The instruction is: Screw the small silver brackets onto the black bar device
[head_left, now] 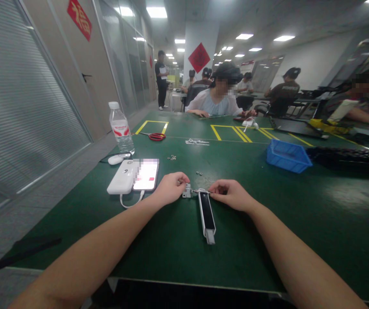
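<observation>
My left hand (171,189) is closed, its fingertips pinching a small grey metal bracket (187,191) with holes. A thin metal rod (195,191) runs right from the bracket to the top of a long, narrow device (207,211). The device has a black face, a white edge and a grey plug-like end pointing toward me, and it lies on the green table (158,253). My right hand (231,194) is closed in a pinch at the device's top right corner. What sits between its fingertips is too small to make out.
Small metal nuts (199,173) lie just beyond my hands, with several more rings (172,158) farther left. A white power bank (120,177), phone (146,174) and water bottle (120,131) stand left. Red-handled scissors (157,137) and a blue bin (287,156) lie farther off. A person (218,101) sits opposite.
</observation>
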Demonstrator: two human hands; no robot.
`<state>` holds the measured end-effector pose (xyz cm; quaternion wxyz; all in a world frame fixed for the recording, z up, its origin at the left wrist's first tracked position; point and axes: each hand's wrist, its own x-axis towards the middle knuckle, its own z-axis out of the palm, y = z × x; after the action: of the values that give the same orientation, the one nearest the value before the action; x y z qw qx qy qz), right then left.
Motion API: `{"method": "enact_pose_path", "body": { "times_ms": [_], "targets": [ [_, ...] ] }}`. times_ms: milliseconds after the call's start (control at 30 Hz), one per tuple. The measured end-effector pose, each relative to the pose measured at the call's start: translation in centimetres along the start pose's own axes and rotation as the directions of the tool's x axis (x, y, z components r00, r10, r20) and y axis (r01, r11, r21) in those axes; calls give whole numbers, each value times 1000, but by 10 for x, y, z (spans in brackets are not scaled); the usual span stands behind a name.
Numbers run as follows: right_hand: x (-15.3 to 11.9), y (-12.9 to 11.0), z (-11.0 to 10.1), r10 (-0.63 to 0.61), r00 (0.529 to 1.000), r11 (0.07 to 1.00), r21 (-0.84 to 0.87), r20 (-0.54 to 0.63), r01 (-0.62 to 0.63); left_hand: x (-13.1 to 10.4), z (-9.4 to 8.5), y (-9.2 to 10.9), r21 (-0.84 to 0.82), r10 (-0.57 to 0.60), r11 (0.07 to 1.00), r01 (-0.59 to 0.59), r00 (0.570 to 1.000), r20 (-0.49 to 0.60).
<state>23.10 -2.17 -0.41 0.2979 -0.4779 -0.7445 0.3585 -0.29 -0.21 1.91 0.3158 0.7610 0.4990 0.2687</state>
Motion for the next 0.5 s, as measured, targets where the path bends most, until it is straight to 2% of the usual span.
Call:
{"method": "enact_pose_path", "body": {
  "times_ms": [167,500],
  "targets": [
    [0,1,0,-10,1000,1000,0,11,10,-2,0,2,-15,0,1000,-1,999,-32],
    [0,-3,0,-14,1000,1000,-9,-3,14,-3,6,3,72,73,995,-70,997,-31]
  ]
}}
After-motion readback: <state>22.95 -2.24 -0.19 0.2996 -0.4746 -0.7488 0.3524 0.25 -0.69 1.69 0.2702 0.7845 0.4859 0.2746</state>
